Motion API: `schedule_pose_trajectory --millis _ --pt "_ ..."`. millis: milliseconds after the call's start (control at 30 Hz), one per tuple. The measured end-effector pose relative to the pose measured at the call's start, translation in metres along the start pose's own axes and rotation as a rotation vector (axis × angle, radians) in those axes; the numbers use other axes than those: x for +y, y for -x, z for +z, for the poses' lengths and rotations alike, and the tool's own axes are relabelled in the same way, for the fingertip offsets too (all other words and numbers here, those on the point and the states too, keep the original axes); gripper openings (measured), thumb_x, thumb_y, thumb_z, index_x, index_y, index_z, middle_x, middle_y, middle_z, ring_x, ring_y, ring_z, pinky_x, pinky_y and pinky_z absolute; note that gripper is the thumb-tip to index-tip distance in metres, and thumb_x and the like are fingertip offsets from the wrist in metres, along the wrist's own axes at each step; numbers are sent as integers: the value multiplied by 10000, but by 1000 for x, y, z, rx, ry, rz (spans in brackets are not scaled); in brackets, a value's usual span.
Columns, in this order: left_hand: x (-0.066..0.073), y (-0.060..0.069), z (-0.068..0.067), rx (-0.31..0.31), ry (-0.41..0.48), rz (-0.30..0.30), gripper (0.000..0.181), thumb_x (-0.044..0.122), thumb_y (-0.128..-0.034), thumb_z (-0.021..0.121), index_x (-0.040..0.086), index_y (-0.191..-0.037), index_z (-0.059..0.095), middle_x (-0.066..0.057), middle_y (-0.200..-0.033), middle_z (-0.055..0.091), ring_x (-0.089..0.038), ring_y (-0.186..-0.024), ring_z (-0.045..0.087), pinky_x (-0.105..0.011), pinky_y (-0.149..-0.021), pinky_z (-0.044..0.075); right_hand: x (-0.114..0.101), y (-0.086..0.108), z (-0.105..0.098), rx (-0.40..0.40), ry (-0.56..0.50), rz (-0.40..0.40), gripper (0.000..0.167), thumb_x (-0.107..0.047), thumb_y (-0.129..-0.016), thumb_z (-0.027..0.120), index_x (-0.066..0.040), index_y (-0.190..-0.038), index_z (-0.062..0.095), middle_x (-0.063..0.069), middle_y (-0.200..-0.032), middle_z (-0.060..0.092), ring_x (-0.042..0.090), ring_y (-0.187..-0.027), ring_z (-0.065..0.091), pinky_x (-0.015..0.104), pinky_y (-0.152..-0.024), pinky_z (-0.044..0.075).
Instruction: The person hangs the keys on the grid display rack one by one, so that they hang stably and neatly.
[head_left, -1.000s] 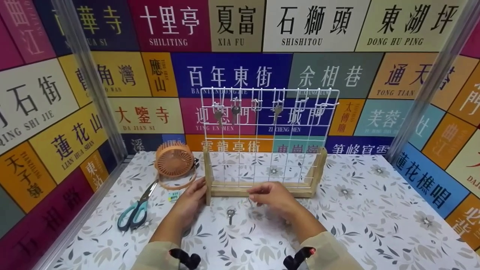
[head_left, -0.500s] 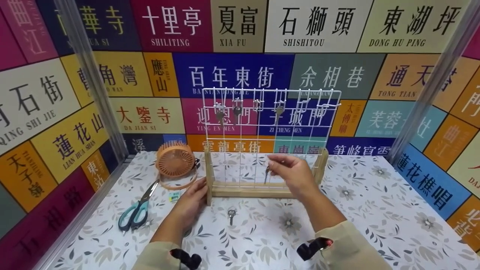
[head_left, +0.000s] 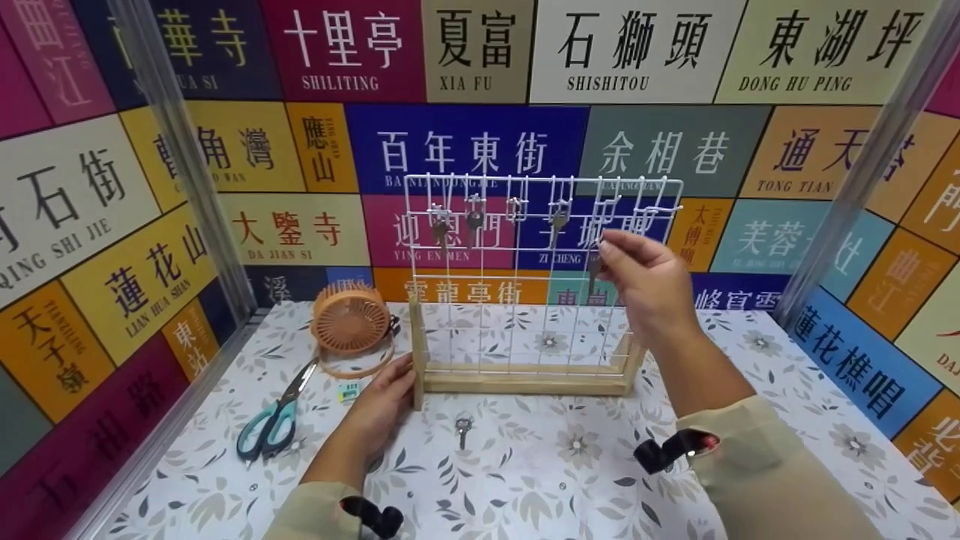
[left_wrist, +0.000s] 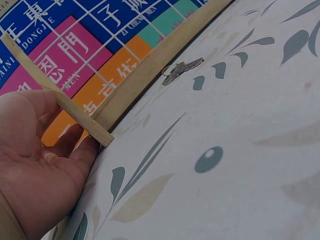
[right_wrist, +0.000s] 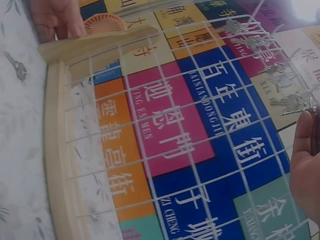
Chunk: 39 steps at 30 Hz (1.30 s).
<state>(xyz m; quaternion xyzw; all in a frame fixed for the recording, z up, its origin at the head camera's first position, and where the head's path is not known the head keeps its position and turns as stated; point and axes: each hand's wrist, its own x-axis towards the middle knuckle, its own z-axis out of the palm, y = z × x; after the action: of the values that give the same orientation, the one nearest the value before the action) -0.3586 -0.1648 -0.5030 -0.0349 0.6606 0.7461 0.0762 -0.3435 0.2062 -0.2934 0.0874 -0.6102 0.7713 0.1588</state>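
A white wire grid rack [head_left: 517, 385] on a wooden stand faces me, with several metal keys [head_left: 559, 217] hanging from hooks near its top. My right hand [head_left: 652, 292] pinches a key [head_left: 594, 274] between thumb and fingertips, in front of the grid's upper right, just below a hook [head_left: 606, 206]. Low at the left, my left hand [head_left: 379, 405] grips the stand's wooden upright; in the left wrist view the thumb and fingers of this hand [left_wrist: 45, 160] lie on either side of it. One key with a ring [head_left: 463, 431] lies on the table before the rack.
An orange fan [head_left: 349, 322] stands left of the rack. Nearer me lie scissors with teal handles [head_left: 266, 431] and a small green-and-white item [head_left: 349, 391]. Another hook [head_left: 643, 214] sits at the grid's far right. Sign-covered walls enclose the table [head_left: 750, 450] behind and at both sides.
My right hand has risen from the table in front of the rack, up and to the right, with the key in its fingertips. The left hand has stayed on the upright.
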Motion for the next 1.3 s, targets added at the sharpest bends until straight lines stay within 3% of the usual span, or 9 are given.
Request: schedule_pose_trajectory --millis 133,500,667,867,1000,1300 --pt "-1 0 0 -11 2 13 513 257 -1123 548 255 -1628 454 -22 -1714 423 -300 -1603 399 -493 -1342 313 -16 -4 2 53 -27 -5 386 -230 -951 824 -67 -1292 746 71 -1197 713 198 -1007 686 215 -878 638" --pt "1 1 0 -24 4 21 506 258 -1126 540 257 -1625 458 -34 -1711 428 -319 -1602 399 -514 -1345 300 -33 -7 16 142 -124 -18 383 -205 -955 811 -65 -1305 744 56 -1170 703 198 -1019 700 209 -873 643" --pt "0 1 2 -36 21 43 504 213 -1136 514 214 -1635 446 -63 -1706 429 -325 -1598 402 -505 -1344 308 -35 -7 21 171 -114 -42 325 -205 -982 780 -95 -1287 758 62 -1201 688 201 -1065 698 208 -906 638" --pt "1 1 2 -10 21 4 492 253 -1121 552 268 -1608 485 -5 -1696 448 -289 -1598 409 -485 -1345 307 -35 -9 25 203 -96 -55 293 -220 -989 769 -128 -1267 767 67 -1230 684 218 -1094 694 222 -943 635" --pt "1 2 2 -18 23 14 503 252 -1123 547 250 -1620 468 -30 -1703 438 -308 -1597 408 -492 -1348 300 -33 -10 27 221 -91 -68 281 -220 -990 767 -129 -1256 770 69 -1225 690 219 -1085 699 229 -945 637" --pt "-1 1 1 -25 31 32 508 230 -1124 542 226 -1626 460 -46 -1709 429 -322 -1596 406 -501 -1349 294 -24 -12 24 206 -61 -66 315 -242 -999 754 -146 -1300 753 75 -1285 671 226 -1155 698 239 -997 623"
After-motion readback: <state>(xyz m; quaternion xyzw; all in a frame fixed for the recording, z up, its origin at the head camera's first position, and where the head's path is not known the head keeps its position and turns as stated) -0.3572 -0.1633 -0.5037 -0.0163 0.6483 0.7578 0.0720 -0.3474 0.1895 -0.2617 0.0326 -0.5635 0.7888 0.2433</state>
